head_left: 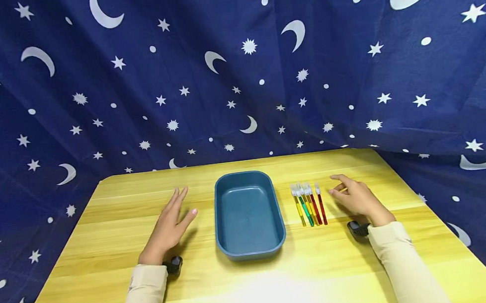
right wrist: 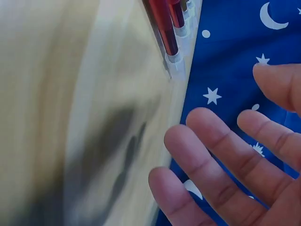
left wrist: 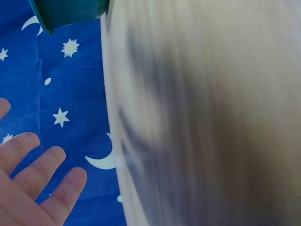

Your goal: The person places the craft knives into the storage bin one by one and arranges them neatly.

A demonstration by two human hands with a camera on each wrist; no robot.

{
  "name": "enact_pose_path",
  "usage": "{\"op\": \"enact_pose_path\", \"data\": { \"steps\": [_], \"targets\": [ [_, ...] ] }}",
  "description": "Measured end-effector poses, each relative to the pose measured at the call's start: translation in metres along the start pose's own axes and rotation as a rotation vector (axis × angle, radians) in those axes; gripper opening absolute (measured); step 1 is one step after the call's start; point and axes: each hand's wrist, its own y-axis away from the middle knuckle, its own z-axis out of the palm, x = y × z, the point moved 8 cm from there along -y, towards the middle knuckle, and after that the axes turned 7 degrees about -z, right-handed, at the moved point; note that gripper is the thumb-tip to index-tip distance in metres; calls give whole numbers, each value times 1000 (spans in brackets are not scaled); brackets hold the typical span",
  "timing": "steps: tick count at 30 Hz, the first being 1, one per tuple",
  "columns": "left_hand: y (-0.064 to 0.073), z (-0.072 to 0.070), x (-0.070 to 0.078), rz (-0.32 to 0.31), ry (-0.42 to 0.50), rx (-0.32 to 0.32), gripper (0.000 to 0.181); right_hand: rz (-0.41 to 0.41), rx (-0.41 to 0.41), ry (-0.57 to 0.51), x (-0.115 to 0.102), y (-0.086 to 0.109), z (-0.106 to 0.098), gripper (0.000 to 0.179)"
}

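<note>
Several slim craft knives (head_left: 312, 206) with clear caps and metallic yellow, green and red handles lie side by side on the table, caps toward the far edge. A red craft knife (right wrist: 160, 21) at the right end lies slightly apart. My right hand (head_left: 359, 202) hovers to the right of them, fingers loosely bent, touching nothing. To the left of the knives stands a deep blue rectangular bin (head_left: 253, 255) with nothing in it. My left hand (head_left: 167, 232) is held left of the bin, fingers spread and holding nothing.
The light wooden table (head_left: 196, 296) ends at a straight far edge. Behind it and along both sides hangs a dark blue cloth (head_left: 236, 92) with white moons and stars. Each wrist wears a small black camera.
</note>
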Motion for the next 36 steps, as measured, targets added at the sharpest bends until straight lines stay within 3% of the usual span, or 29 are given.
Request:
{"op": "enact_pose_path", "data": {
  "steps": [14, 21, 28, 36],
  "targets": [
    [-16, 7, 3, 24, 237, -2, 71, -51, -114, -171, -2, -23, 10, 50],
    [-21, 17, 2, 15, 364, -89, 65, -35, -167, -234, 4, -32, 19, 53],
    [-24, 30, 5, -15, 521, -234, 70, 35, -238, -342, 13, -41, 26, 57],
    [-30, 39, 4, -36, 625, -285, 71, 83, -298, -508, 24, -47, 31, 59]
  ]
}}
